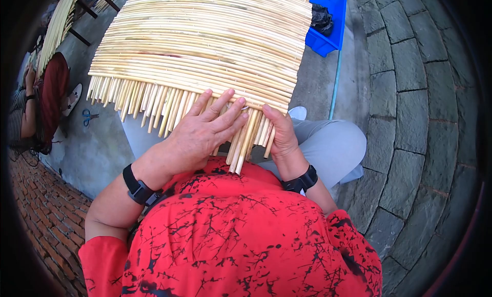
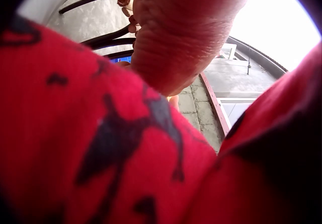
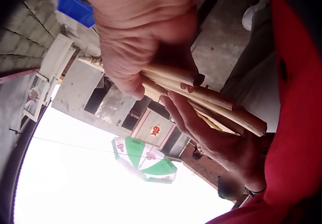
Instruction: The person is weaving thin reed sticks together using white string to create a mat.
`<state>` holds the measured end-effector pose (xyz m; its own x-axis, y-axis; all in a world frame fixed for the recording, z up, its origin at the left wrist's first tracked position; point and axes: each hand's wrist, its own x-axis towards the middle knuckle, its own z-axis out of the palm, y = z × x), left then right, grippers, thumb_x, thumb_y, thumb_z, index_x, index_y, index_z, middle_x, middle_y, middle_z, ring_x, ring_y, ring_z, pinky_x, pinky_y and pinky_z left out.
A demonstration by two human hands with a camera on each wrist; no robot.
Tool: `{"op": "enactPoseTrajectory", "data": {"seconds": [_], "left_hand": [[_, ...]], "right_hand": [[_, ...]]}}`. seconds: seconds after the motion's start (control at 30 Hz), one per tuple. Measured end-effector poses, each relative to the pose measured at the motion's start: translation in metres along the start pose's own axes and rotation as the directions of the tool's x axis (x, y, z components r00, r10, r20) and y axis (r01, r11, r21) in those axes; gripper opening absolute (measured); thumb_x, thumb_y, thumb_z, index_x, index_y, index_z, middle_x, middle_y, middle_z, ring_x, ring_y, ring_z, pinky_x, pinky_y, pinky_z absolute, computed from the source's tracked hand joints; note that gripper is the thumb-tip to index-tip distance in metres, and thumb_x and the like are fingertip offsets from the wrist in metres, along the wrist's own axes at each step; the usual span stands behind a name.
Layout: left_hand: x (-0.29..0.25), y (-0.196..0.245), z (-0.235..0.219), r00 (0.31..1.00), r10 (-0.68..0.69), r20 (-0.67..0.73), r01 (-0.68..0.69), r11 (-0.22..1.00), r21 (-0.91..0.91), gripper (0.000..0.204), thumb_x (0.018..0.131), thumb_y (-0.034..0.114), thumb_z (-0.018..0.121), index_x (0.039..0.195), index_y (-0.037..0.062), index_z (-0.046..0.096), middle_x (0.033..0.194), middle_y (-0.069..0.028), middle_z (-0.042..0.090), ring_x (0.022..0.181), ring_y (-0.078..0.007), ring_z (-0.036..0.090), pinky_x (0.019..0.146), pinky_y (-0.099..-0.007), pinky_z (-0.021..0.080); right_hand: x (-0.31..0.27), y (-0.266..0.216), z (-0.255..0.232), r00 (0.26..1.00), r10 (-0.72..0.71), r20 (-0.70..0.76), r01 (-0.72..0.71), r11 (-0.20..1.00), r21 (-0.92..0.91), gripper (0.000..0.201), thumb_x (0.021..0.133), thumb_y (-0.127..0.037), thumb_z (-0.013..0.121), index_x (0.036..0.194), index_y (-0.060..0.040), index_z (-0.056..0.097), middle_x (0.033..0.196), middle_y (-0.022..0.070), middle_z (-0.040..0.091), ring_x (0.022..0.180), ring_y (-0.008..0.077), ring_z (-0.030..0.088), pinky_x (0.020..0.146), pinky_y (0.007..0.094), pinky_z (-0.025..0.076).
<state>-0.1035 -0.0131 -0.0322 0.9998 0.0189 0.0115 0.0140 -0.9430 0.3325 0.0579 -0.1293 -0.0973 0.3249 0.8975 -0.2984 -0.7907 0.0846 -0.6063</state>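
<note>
A mat of pale reed stalks [image 1: 205,45], bound in rows, lies in front of me with uneven stalk ends along its near edge. My left hand [image 1: 197,127] rests over the near edge with its fingers extended, fingertips on the last bound stalks. At the near right corner my right hand [image 1: 283,138] grips the mat, thumb on top and its other fingers hidden underneath. In the right wrist view several stalk ends [image 3: 221,103] stick out between the two hands. The left wrist view is mostly filled by the red patterned shirt [image 2: 136,148] and the left hand's underside.
A blue crate [image 1: 333,15] with a black plastic bag [image 1: 321,20] stands beyond the mat's right side. Blue-handled scissors [image 1: 89,117] lie on the concrete at left, near another seated person [image 1: 51,97]. Stone paving [image 1: 415,112] runs along the right.
</note>
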Motion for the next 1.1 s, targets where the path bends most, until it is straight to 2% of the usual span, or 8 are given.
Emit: {"op": "enactPoseTrajectory", "data": {"seconds": [0.2,0.3,0.63,1.1], "left_hand": [[0.002,0.0,0.0,0.999,-0.026,-0.022,0.026,1.0,-0.004,0.083,0.055,0.008,0.066,0.133,0.008,0.035,0.141,-0.0134,0.027,0.133,-0.031,0.02,0.107,-0.0473,0.013],[0.002,0.001,0.003,0.999,-0.032,-0.037,0.032,0.999,-0.016,0.082,0.056,0.007,0.065,0.132,0.0077,0.036,0.141,-0.0136,0.027,0.133,-0.0314,0.021,0.107,-0.0477,0.013],[-0.001,0.0,0.003,0.999,-0.029,-0.039,0.028,0.999,-0.02,0.082,0.056,0.008,0.065,0.133,0.0077,0.035,0.141,-0.0138,0.027,0.133,-0.032,0.021,0.107,-0.0489,0.014],[-0.001,0.001,-0.001,1.0,-0.017,0.011,0.016,0.999,0.037,0.087,0.055,0.013,0.069,0.134,0.0076,0.033,0.141,-0.0137,0.028,0.133,-0.031,0.021,0.106,-0.0488,0.015]], "right_hand": [[0.001,-0.011,0.003,0.998,0.063,-0.011,-0.064,0.998,-0.03,0.042,0.083,-0.014,0.057,0.12,0.002,0.045,0.114,0.0132,0.055,0.101,0.0208,0.057,0.084,0.0321,0.048],[0.002,-0.009,0.002,0.998,0.044,-0.044,-0.047,0.997,-0.067,0.041,0.084,-0.015,0.057,0.12,0.002,0.046,0.113,0.0128,0.055,0.099,0.0201,0.057,0.083,0.0316,0.048],[0.003,-0.006,0.0,1.0,0.025,-0.013,-0.026,0.993,-0.114,0.043,0.083,-0.017,0.057,0.12,0.0017,0.045,0.113,0.0127,0.055,0.1,0.0202,0.056,0.084,0.032,0.048],[0.003,0.001,-0.001,0.999,-0.001,0.04,0.004,0.998,-0.057,0.045,0.083,-0.014,0.052,0.124,0.0017,0.041,0.117,0.0146,0.053,0.105,0.0229,0.054,0.089,0.0328,0.045]]}}
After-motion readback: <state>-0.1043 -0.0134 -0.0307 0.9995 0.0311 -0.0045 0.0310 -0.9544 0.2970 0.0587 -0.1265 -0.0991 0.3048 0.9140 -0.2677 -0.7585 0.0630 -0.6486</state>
